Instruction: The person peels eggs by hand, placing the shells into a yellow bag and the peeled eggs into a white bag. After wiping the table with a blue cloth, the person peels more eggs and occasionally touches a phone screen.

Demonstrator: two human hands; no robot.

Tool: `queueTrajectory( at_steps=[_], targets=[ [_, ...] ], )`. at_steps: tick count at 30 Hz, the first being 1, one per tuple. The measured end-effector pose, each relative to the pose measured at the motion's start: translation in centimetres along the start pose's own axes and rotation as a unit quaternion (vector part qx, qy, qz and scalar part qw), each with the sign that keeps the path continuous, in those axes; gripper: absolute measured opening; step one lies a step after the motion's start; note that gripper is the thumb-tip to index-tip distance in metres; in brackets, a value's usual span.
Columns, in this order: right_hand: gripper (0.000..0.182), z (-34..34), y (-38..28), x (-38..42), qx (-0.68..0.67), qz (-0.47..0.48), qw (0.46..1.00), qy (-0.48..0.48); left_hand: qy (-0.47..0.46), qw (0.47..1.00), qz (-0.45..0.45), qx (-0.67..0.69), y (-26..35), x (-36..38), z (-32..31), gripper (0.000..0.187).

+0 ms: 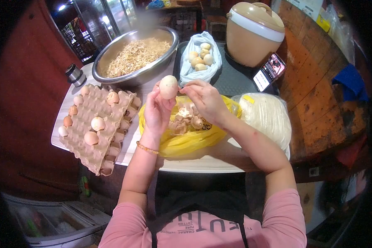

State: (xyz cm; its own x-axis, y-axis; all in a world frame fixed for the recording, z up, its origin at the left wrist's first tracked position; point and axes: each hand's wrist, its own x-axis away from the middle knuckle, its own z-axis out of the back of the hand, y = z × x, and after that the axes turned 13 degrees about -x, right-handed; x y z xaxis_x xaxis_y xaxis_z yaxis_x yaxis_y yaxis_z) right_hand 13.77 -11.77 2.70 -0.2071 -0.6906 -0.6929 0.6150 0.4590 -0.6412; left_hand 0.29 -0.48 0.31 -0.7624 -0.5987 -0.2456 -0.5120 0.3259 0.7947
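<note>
My left hand [156, 108] holds a pale egg [168, 87] upright between its fingers. Close beside the egg's right side, my right hand [203, 98] has its thumb and fingertips drawn together; whether a bit of shell sits between them I cannot make out. Below both hands lies a yellow plastic bag [182, 145], opened wide, with broken eggshells [189, 120] inside. On the left, stacked egg trays [104, 145] carry several eggs [91, 138], some with cracked shells. Beyond my hands, several pale yellowish eggs [200, 67] rest in a light blue plastic bag [187, 77].
A large metal bowl [169, 58] of pale stringy strands stands back left, near a small dark jar [75, 75]. At right are a beige lidded container [254, 41], a propped phone [270, 72] and a clear bag of thin white strands [266, 120]. A dark tray [231, 84] lies behind.
</note>
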Motion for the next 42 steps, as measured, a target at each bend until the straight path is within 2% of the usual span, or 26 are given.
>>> queueTrajectory(
  at_steps=[4, 6, 8, 15, 19, 21, 23, 25, 27, 31, 34, 36, 40, 42],
  targets=[
    [0.028, 0.0, -0.7, -0.5, -0.036, 0.013, 0.998, 0.053, 0.016, 0.996, -0.024, -0.082, -0.1, 0.4, -1.1, 0.037],
    [0.027, 0.2, -1.5, -0.5, -0.078, -0.075, 0.992, 0.065, 0.022, 0.995, -0.018, -0.100, -0.3, 0.4, -1.3, 0.036],
    [0.026, 0.4, -1.2, -0.3, -0.086, -0.073, 0.991, 0.074, -0.033, 0.986, -0.050, -0.157, -0.8, 0.4, -1.2, 0.036],
    [0.020, 0.5, 0.1, -0.3, -0.071, -0.045, 0.989, 0.123, -0.044, 0.970, -0.071, -0.226, -1.3, 0.3, -1.4, 0.036],
    [0.019, 0.6, 0.1, -0.4, -0.040, -0.049, 0.990, 0.123, -0.042, 0.976, -0.047, -0.211, -1.4, 0.2, -1.5, 0.035],
    [0.017, 0.3, 0.5, -0.3, 0.006, -0.013, 0.994, 0.112, -0.042, 0.981, -0.028, -0.190, -1.7, 0.3, -1.5, 0.036],
    [0.015, -0.1, 0.2, -0.2, 0.046, 0.003, 0.994, 0.099, 0.002, 0.964, -0.025, -0.264, -2.1, 0.4, -2.0, 0.039],
    [0.014, -0.3, 0.1, -0.1, 0.086, 0.020, 0.992, 0.086, 0.007, 0.957, -0.022, -0.290, -1.6, 0.5, -2.3, 0.042],
    [0.014, -0.3, 0.4, -0.1, 0.126, 0.074, 0.986, 0.079, 0.018, 0.949, -0.024, -0.313, -1.4, 0.3, -2.1, 0.044],
    [0.013, 0.6, 0.0, -0.3, 0.113, 0.051, 0.988, 0.087, 0.014, 0.953, -0.036, -0.299, -0.7, 0.3, -2.2, 0.048],
    [0.006, 1.2, -0.4, -0.2, 0.130, 0.009, 0.991, 0.033, 0.016, 0.947, -0.038, -0.318, -0.5, 0.4, -2.1, 0.054],
    [0.009, 1.4, -0.5, -0.2, 0.151, 0.047, 0.987, 0.014, -0.001, 0.952, -0.006, -0.306, -0.6, 0.2, -1.6, 0.058],
    [0.014, 1.0, -0.8, -0.4, 0.149, 0.099, 0.984, 0.022, -0.006, 0.939, -0.014, -0.344, -1.2, 0.0, -1.4, 0.062],
    [0.018, 0.6, -1.0, -0.3, 0.048, 0.041, 0.997, 0.040, 0.013, 0.928, -0.082, -0.363, -1.9, -0.2, -1.2, 0.067]
  ],
)
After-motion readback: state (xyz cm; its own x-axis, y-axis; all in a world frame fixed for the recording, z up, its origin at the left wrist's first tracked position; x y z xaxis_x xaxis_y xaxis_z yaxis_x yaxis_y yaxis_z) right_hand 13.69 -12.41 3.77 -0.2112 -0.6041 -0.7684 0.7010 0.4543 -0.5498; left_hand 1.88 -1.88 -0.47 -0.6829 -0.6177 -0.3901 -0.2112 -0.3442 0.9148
